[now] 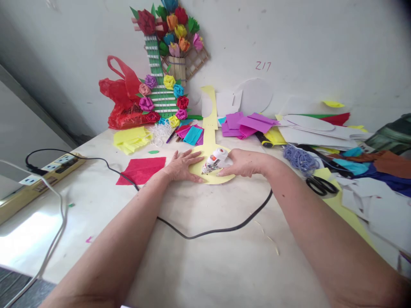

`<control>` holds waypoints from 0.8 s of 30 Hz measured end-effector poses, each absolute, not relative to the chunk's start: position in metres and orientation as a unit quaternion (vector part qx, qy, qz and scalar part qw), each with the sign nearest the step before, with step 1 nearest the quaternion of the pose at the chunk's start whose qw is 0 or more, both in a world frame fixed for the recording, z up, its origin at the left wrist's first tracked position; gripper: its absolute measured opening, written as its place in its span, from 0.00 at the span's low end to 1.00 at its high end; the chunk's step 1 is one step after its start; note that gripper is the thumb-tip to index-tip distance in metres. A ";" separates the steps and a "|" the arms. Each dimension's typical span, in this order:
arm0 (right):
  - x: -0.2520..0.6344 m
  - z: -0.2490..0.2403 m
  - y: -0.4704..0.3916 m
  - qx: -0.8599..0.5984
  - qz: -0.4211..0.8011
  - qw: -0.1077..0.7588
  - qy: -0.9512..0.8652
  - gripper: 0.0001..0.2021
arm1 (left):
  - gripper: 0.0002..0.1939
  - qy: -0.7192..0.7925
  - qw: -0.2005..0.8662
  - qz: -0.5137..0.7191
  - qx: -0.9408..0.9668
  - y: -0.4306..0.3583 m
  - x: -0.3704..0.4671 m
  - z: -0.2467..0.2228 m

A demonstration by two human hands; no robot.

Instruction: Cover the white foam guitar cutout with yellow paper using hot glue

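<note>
My left hand (pixel 183 167) lies flat with its fingers spread on the round end of a pale yellow paper cutout (pixel 209 137). The cutout has a long narrow neck that reaches back toward the wall. My right hand (pixel 244 162) is wrapped around a white hot glue gun (pixel 218 156), its nozzle tilted down at the yellow round part. Whether the nozzle touches the paper I cannot tell. From the gun a black cord (pixel 205 233) loops across the table in front of me. A red crepe paper piece (pixel 143 170) lies left of my left hand.
A power strip (pixel 51 169) sits at the left edge. Against the wall lean paper flower crafts (pixel 162 98) beside a red plastic bag (pixel 123 96). Purple paper pieces (pixel 247 124) lie behind; black scissors (pixel 321 186), a string bundle (pixel 298 159) and paper scraps crowd the right.
</note>
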State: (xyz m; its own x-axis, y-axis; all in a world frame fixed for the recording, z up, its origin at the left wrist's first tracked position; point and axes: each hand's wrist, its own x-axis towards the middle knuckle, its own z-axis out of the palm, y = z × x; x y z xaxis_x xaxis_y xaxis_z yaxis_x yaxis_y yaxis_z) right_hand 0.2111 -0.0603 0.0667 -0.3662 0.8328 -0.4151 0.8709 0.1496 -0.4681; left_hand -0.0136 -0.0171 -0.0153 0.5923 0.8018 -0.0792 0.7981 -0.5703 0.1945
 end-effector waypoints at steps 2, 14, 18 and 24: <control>0.209 0.070 -0.060 0.570 -0.320 0.039 0.756 0.26 | 0.47 0.453 0.108 0.009 0.885 -0.017 -0.014 -0.015; 0.198 0.080 -0.051 0.580 -0.262 0.108 0.764 0.26 | 0.48 0.457 0.103 0.013 0.883 -0.016 -0.014 -0.017; 0.196 0.081 -0.047 0.579 -0.261 0.123 0.763 0.26 | 0.48 0.456 0.103 0.018 0.884 -0.015 -0.014 -0.018; 0.188 0.088 -0.049 0.578 -0.245 0.137 0.766 0.26 | 0.47 0.451 0.100 0.023 0.886 -0.015 -0.014 -0.018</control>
State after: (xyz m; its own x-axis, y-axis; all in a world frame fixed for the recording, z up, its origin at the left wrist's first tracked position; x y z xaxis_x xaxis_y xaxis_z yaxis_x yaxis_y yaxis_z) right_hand 0.1882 -0.0488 0.0883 -0.2944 0.8187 -0.4930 0.9529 0.2118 -0.2173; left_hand -0.0144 -0.0155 -0.0176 0.5915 0.8048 -0.0493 0.7954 -0.5724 0.1990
